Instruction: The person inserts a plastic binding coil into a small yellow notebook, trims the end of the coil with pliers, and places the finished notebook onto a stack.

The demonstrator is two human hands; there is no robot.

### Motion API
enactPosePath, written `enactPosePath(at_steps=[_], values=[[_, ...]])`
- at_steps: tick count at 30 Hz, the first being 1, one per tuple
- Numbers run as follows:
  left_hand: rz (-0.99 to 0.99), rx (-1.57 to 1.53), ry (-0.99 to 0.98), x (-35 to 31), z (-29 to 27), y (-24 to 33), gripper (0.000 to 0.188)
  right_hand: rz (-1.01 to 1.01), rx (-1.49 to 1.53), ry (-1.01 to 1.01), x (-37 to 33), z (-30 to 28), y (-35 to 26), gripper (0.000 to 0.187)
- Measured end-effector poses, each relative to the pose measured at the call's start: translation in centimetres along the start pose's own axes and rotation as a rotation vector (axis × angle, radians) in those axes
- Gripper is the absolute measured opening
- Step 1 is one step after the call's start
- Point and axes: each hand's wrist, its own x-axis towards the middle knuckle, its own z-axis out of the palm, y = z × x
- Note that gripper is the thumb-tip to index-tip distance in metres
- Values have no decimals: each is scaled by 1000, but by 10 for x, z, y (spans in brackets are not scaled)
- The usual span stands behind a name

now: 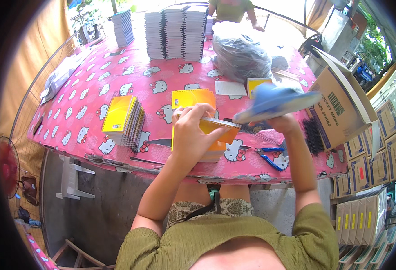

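My left hand (193,128) is closed round a yellow-orange notebook (220,122), tilted so that its spiral-bound edge shows. Beneath it, more yellow notebooks (190,96) lie on the table. A blue and grey object (276,103), smeared by motion, is gripped from below in my right hand (279,123); its kind cannot be made out. Its left end comes close to the notebook's wire edge, but contact is unclear. Blue-handled pliers (270,158) lie in front of my right forearm. To the left sits a stack of yellow spiral notebooks (123,118).
Tall stacks of spiral-bound books (175,36) stand at the back beside a grey plastic bag (243,51). Black binding coils (312,137) lie near an open cardboard box (342,101) on the right. Another person (231,10) is across the table. A white stool (74,177) stands at left.
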Motion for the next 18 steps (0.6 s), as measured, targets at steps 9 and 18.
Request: enactPosePath(at_steps=[9, 18], values=[[-146, -66, -98, 3, -5, 5, 48, 12, -814, -19, 26, 9, -8, 36], [-294, -473, 102, -15, -12, -24, 39, 71, -725, 32, 53, 38, -10, 37]])
